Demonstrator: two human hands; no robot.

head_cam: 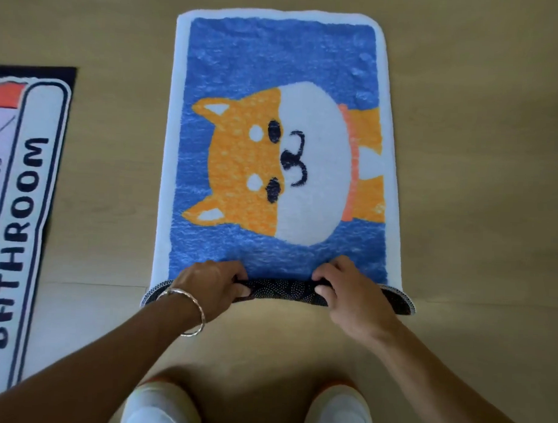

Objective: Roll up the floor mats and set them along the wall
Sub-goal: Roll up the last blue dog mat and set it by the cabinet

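First roll of the dog mat
Left hand and right hand grip its turned-up near edge; next, roll evenly away.

Left hand and right hand bare; forearms bare to the frame edge. Left wrist: one thin silver bangle, plain. Bottom edge: left foot and right foot in white footwear, kind unclear, orange strip along each far edge.
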